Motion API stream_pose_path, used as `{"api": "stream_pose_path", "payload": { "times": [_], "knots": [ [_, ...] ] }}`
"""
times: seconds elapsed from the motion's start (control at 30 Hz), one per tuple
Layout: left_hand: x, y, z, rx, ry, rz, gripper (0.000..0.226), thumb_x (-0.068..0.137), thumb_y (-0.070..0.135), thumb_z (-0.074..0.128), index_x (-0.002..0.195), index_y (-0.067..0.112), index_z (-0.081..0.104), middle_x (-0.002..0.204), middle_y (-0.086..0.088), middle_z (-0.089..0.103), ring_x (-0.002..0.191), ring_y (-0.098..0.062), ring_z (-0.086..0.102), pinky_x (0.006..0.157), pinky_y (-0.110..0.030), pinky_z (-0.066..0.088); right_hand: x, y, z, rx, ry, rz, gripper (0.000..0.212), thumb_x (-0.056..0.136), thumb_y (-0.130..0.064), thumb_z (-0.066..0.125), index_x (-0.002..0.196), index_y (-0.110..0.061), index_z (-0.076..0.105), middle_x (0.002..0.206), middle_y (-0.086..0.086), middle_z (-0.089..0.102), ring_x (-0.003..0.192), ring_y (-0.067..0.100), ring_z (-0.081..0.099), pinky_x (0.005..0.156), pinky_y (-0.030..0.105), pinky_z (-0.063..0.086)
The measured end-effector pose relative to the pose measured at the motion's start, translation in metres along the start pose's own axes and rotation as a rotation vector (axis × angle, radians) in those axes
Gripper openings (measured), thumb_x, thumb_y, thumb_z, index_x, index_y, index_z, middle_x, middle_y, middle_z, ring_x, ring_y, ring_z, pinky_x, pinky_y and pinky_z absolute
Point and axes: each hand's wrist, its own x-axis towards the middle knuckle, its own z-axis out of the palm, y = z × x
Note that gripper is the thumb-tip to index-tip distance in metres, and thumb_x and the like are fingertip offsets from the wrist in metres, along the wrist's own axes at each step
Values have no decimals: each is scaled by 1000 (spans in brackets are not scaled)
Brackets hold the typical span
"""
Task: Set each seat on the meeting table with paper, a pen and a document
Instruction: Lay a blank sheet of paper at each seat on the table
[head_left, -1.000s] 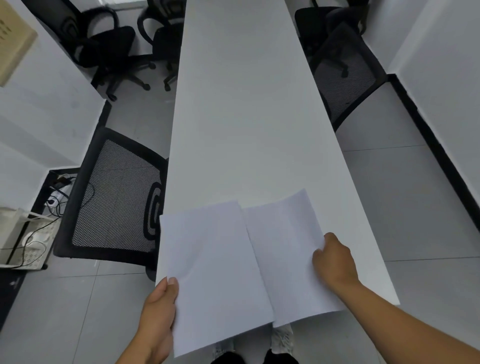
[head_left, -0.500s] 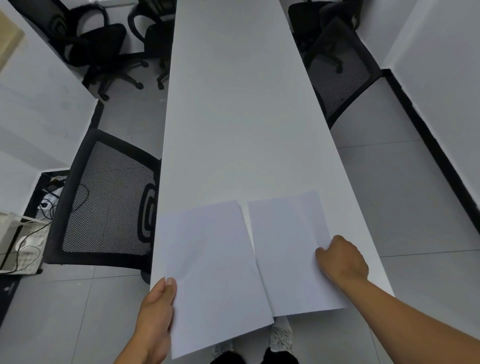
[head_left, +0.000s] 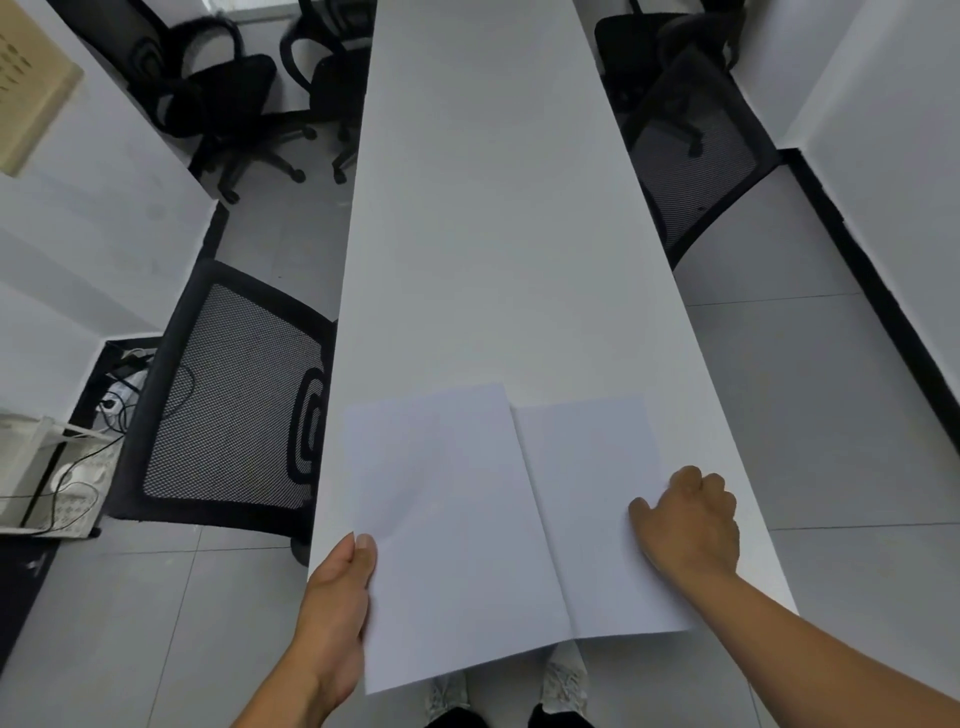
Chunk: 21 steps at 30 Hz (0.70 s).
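Observation:
Two white sheets lie side by side at the near end of the long white meeting table (head_left: 493, 234). My left hand (head_left: 337, 592) pinches the left sheet (head_left: 447, 519) at its left edge, thumb on top; that sheet's near end hangs past the table's end. My right hand (head_left: 691, 519) holds the right sheet (head_left: 592, 509) at its right edge with curled fingers. No pen shows anywhere.
A black mesh chair (head_left: 234, 400) stands close at the table's left side, another (head_left: 691, 156) at the right side further up. More black chairs (head_left: 228, 98) crowd the far left. Cables and a white rack (head_left: 47, 467) sit at the left wall. White walls flank both sides.
Both sheets have slid forward onto the table and straightened, now lying more squarely side by side. My hands moved with them, keeping their hold.

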Motion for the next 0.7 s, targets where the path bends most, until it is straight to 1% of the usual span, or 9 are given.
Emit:
{"api": "stream_pose_path", "payload": {
  "times": [0.13, 0.17, 0.23, 0.3, 0.37, 0.43, 0.5, 0.63, 0.7],
  "knots": [
    [-7, 7, 6, -17, 4, 11, 27, 115, 26, 52, 112, 15, 76, 108, -2, 85, 90, -15, 80, 96, -43, 59, -15, -22, -6, 207, -15, -208, 27, 101, -35, 63, 115, -12, 57, 115, 4, 56, 110, 27, 58, 85, 37, 49],
    [-9, 8, 7, -17, 2, 17, 27, 115, 26, 52, 112, 15, 76, 108, -2, 85, 91, -16, 80, 97, -44, 59, -21, -31, -8, 300, -68, -252, 24, 104, -36, 60, 108, -12, 59, 109, 1, 59, 105, 24, 62, 82, 36, 50],
    [-15, 12, 10, -28, -7, 19, 26, 115, 27, 52, 112, 15, 75, 106, -2, 85, 89, -16, 81, 94, -44, 60, -35, -49, -15, 497, -275, -273, 34, 108, -45, 51, 99, -13, 62, 98, 2, 67, 93, 21, 67, 83, 38, 54],
    [-22, 15, 12, -50, -16, 28, 26, 114, 28, 53, 117, 15, 75, 110, -4, 84, 95, -20, 81, 98, -48, 60, -50, -67, -21, 597, -479, -274, 44, 107, -57, 44, 102, -19, 64, 100, 1, 71, 93, 17, 68, 86, 38, 55],
    [-27, 17, 13, -72, -11, 34, 27, 114, 29, 53, 123, 14, 74, 115, -5, 84, 99, -23, 81, 97, -50, 62, -62, -80, -24, 641, -565, -273, 37, 107, -57, 45, 113, -25, 63, 111, -5, 70, 101, 14, 68, 86, 32, 54],
    [-34, 21, 11, -86, -3, 45, 28, 115, 27, 51, 121, 13, 74, 112, -6, 84, 92, -21, 82, 80, -42, 66, -71, -89, -25, 692, -555, -253, 22, 105, -45, 55, 121, -30, 59, 118, -10, 68, 104, 11, 68, 85, 29, 55],
    [-43, 26, 8, -103, 4, 48, 28, 115, 28, 50, 118, 15, 74, 111, -7, 84, 91, -23, 82, 72, -38, 66, -78, -95, -27, 727, -516, -254, 18, 103, -33, 58, 121, -33, 58, 120, -12, 68, 103, 10, 69, 85, 28, 57],
    [-56, 41, -5, -126, -1, 88, 29, 116, 28, 49, 124, 17, 75, 116, -9, 83, 107, -32, 79, 90, -50, 65, -94, -111, -37, 770, -472, -281, 18, 105, -26, 57, 122, -34, 57, 119, -14, 68, 103, 11, 69, 86, 29, 58],
    [-59, 48, -15, -126, -16, 115, 30, 117, 27, 47, 123, 17, 74, 117, -10, 83, 107, -33, 80, 90, -50, 65, -104, -122, -42, 784, -460, -288, 18, 106, -25, 56, 122, -33, 57, 118, -13, 68, 102, 11, 70, 87, 31, 59]
  ]
}}
